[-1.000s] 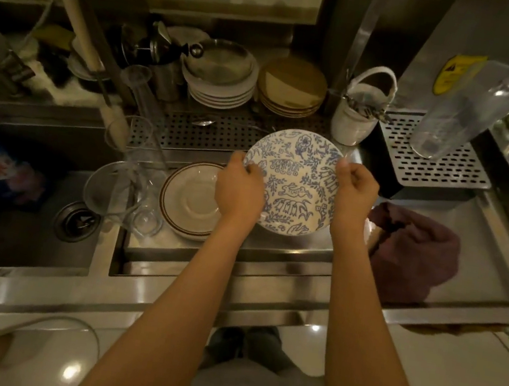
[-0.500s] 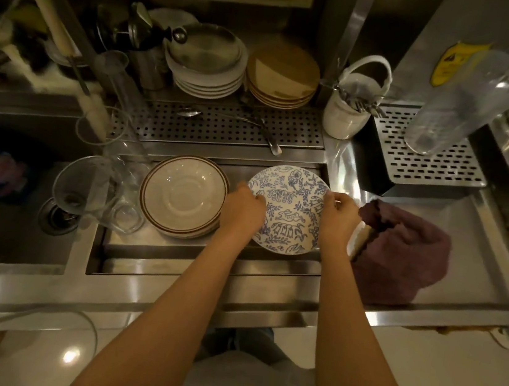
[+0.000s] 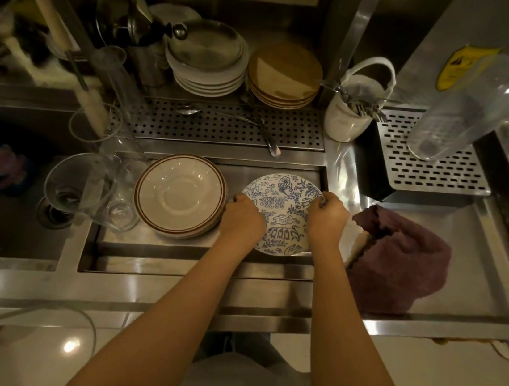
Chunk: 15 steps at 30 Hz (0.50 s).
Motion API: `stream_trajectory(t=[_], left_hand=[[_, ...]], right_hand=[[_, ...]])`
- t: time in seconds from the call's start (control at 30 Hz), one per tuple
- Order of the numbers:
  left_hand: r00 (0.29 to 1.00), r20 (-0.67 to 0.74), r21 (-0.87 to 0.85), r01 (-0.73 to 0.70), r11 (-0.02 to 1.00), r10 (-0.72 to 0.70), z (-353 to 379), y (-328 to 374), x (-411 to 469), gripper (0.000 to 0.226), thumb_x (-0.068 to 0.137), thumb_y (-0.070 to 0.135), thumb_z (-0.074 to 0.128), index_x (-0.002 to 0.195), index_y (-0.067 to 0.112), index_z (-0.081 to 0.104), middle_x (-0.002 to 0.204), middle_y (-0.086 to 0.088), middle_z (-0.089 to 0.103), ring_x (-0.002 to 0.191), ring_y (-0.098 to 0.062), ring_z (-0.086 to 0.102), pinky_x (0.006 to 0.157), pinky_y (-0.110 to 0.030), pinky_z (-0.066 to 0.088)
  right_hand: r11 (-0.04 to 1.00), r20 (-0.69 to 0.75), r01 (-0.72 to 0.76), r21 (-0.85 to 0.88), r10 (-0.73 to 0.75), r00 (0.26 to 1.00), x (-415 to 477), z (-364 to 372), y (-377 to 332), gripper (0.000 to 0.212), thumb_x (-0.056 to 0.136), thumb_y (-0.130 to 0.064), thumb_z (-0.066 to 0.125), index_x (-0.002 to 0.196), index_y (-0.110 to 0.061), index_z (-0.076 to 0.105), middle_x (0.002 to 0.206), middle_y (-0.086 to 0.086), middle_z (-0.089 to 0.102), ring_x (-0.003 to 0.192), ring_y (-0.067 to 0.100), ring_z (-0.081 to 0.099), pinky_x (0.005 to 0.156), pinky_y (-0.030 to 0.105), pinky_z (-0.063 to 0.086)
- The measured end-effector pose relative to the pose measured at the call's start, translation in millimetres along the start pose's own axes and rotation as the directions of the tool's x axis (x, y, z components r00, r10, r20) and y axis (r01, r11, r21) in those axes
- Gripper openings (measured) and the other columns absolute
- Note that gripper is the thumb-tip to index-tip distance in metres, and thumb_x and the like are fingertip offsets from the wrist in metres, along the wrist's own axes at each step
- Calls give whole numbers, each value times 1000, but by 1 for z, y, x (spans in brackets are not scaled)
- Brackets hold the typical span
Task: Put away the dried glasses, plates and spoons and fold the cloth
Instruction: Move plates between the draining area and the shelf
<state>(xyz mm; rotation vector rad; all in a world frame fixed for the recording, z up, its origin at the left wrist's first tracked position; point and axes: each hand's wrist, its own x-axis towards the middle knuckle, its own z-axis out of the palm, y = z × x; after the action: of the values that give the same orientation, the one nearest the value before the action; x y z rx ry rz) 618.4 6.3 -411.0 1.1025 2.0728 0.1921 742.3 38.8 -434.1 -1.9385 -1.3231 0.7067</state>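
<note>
Glasses (image 3: 85, 190) crowd the counter's (image 3: 461, 285) left, beside the rimmed plates (image 3: 180, 194). Left hand (image 3: 243, 220) and right hand (image 3: 327, 217) each grip an edge of the blue plate (image 3: 279, 212), low in the tray; the cloth (image 3: 399, 260) lies right. Plate-stowing seems underway: next, probably let go and reach for another piece.

A café or restaurant wash-up station — stainless steel table (image 3: 450, 270), perforated drain trays (image 3: 223, 124), stacked plates (image 3: 211, 67), cutlery crock (image 3: 351, 115).
</note>
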Motion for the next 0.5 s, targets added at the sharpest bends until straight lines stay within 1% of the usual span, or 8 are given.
stream_trajectory(t=[0.13, 0.23, 0.33, 0.43, 0.5], left_hand=[[999, -24, 33, 38, 999, -37, 4, 3, -1, 63, 91, 20, 50, 141, -4, 19, 139, -20, 39, 126, -33, 43, 97, -37, 42], [998, -44, 54, 35, 998, -33, 5, 2, -2, 63, 91, 19, 50, 141, -4, 19, 139, -21, 40, 125, -32, 44, 96, -36, 43], [997, -66, 67, 36, 997, -32, 5, 2, -4, 63, 91, 17, 50, 141, -5, 19, 138, -21, 41, 125, -32, 45, 97, -36, 43], [995, -90, 78, 50, 996, -43, 4, 3, -5, 63, 92, 16, 49, 142, -7, 17, 138, -21, 42, 127, -32, 42, 99, -36, 40], [994, -103, 81, 54, 995, -46, 4, 4, -5, 63, 92, 16, 49, 142, -7, 17, 138, -21, 43, 127, -32, 43, 99, -35, 40]], right_hand=[[998, 43, -1, -55, 3, 999, 2, 3, -1, 25, 92, -5, 40, 94, 10, 61, 90, 26, 63, 72, 22, 48, 57, 16, 27], [996, 90, 3, -87, 5, 996, 4, 5, -2, 22, 93, -6, 43, 95, 8, 60, 95, 24, 63, 85, 31, 58, 67, 27, 38], [992, 119, 3, -129, 12, 993, 7, 6, -2, 17, 91, -1, 45, 94, 6, 59, 99, 22, 62, 90, 31, 58, 69, 26, 40], [987, 145, 8, -163, 16, 989, 8, 9, -5, 22, 90, 2, 42, 102, 6, 60, 106, 23, 60, 97, 32, 57, 78, 30, 44], [981, 152, 31, -189, -2, 988, 8, 10, -8, 26, 88, 4, 42, 107, 6, 60, 108, 23, 60, 99, 33, 57, 81, 30, 43]])
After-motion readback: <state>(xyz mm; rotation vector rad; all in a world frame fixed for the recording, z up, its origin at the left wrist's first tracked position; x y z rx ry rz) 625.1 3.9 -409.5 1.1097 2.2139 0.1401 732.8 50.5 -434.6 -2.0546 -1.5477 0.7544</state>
